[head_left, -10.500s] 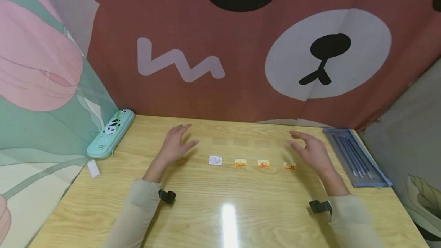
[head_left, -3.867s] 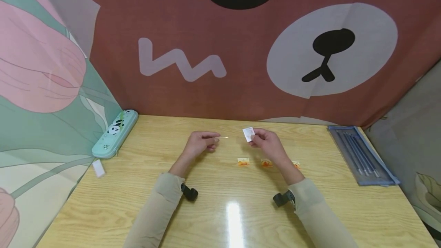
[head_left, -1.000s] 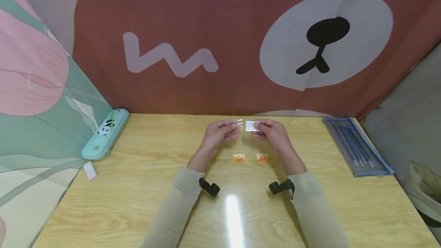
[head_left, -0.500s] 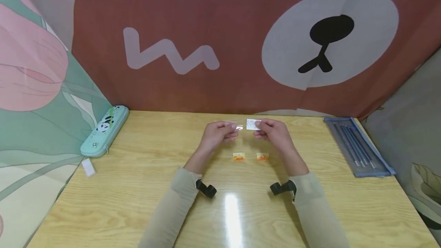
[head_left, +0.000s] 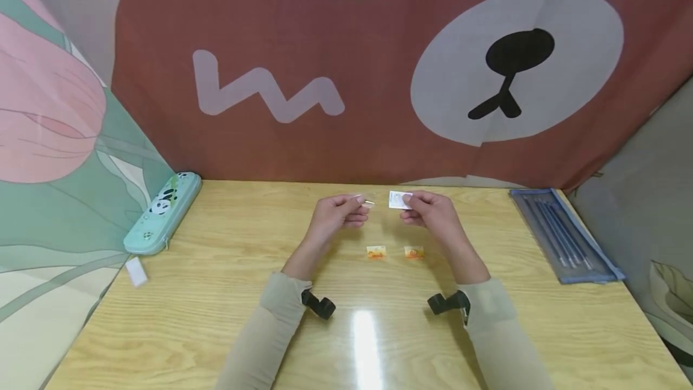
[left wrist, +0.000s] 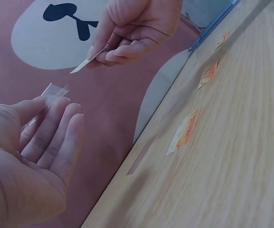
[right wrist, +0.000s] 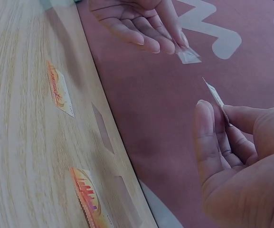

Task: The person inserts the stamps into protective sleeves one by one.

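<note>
My left hand (head_left: 337, 214) pinches a small clear plastic sleeve (left wrist: 55, 91) between thumb and fingers. Facing it, my right hand (head_left: 433, 212) pinches a small whitish stamp (head_left: 399, 200) by its right edge. A narrow gap separates sleeve and stamp, both held above the far part of the table. Two orange-and-yellow stamps with toothed edges lie below the hands: a left stamp (head_left: 376, 252) and a right stamp (head_left: 414, 252). The left wrist view shows one more orange stamp (left wrist: 223, 40), which the right forearm hides in the head view.
Faint clear sleeves lie flat behind the stamps, one sleeve (right wrist: 102, 127) showing in the right wrist view. A mint panda pencil case (head_left: 163, 212) and a small white block (head_left: 136, 271) are at left. A blue-edged mesh pouch (head_left: 565, 236) with pencils lies right.
The whitish stamp, first on the table, is now in my right hand, and a clear sleeve is in my left. In the last second both hands have drifted slightly apart.
</note>
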`<state>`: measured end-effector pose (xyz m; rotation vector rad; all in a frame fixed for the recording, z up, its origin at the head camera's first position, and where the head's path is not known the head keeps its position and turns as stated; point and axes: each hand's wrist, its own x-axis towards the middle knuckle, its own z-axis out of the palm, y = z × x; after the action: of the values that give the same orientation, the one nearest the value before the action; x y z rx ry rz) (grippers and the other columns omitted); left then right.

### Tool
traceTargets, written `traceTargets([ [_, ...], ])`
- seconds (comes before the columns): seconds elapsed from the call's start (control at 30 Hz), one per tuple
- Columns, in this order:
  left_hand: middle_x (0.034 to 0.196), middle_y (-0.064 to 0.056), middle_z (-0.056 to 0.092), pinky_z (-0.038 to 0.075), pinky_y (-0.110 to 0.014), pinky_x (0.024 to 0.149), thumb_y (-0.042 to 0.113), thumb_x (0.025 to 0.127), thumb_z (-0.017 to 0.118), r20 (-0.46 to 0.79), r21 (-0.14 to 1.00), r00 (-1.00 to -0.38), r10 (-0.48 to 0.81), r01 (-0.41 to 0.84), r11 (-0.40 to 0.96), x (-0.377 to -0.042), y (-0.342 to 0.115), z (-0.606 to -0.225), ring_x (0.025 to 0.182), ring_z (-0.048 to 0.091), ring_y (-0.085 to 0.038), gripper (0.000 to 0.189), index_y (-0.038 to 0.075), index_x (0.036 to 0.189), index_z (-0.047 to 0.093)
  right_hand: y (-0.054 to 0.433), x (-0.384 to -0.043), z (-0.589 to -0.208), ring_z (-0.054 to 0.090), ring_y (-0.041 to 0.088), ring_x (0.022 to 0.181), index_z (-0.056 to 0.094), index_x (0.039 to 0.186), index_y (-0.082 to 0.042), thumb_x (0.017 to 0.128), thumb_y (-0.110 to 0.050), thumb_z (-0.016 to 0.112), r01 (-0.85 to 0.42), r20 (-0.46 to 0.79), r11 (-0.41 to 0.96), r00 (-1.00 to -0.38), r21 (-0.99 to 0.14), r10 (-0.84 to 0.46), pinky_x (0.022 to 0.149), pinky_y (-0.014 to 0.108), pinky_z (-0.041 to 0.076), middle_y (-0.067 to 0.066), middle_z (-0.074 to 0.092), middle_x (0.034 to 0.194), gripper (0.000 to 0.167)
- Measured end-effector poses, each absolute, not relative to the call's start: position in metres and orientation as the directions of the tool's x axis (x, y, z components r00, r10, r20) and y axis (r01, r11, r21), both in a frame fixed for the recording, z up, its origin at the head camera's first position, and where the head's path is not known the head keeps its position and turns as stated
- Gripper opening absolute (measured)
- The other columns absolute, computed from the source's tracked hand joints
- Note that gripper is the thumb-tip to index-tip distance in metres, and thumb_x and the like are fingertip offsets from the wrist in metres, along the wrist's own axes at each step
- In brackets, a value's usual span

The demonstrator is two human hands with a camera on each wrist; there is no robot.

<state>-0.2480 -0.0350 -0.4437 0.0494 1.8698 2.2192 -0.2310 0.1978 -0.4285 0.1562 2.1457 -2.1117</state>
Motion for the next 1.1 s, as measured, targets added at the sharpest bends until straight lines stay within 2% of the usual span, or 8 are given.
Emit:
traceTargets([
  [0.17,0.079,-0.002,0.077,0.064,-0.029,0.069,0.018,0.097,0.07,-0.117,0.977,-0.971,0.207,-0.15,-0.153,-0.248,-0.035,-0.442,0.07,0.075,-0.013,0.035,-0.01,0.118,0.069,0.198,-0.23,-0.427,0.071,0.007,0.071,0.065,0.118,0.004,0.1,-0.024,0.066,0.15,-0.15,0.012,-0.989,-0.989,-0.021,0.072,0.024,0.063,0.0,0.073,0.081,0.033],
  [0.4,0.076,-0.003,0.077,0.064,-0.031,0.068,0.019,0.095,0.071,-0.136,0.974,-0.975,0.174,-0.164,-0.158,-0.248,-0.034,-0.441,0.068,0.075,-0.015,0.028,-0.005,0.111,0.074,0.196,-0.23,-0.425,0.071,0.006,0.067,0.062,0.125,0.006,0.101,-0.022,0.065,0.139,-0.139,0.006,-0.99,-0.99,-0.027,0.068,0.024,0.063,-0.003,0.076,0.082,0.038],
  [1.1,0.076,-0.005,0.077,0.065,-0.032,0.071,0.023,0.095,0.072,-0.139,0.969,-0.973,0.186,-0.172,-0.176,-0.244,-0.03,-0.446,0.071,0.076,-0.015,0.031,-0.007,0.105,0.074,0.188,-0.226,-0.43,0.07,0.007,0.068,0.062,0.121,0.007,0.098,-0.018,0.068,0.135,-0.136,0.022,-0.99,-0.991,-0.047,0.072,0.028,0.063,-0.003,0.072,0.083,0.034],
])
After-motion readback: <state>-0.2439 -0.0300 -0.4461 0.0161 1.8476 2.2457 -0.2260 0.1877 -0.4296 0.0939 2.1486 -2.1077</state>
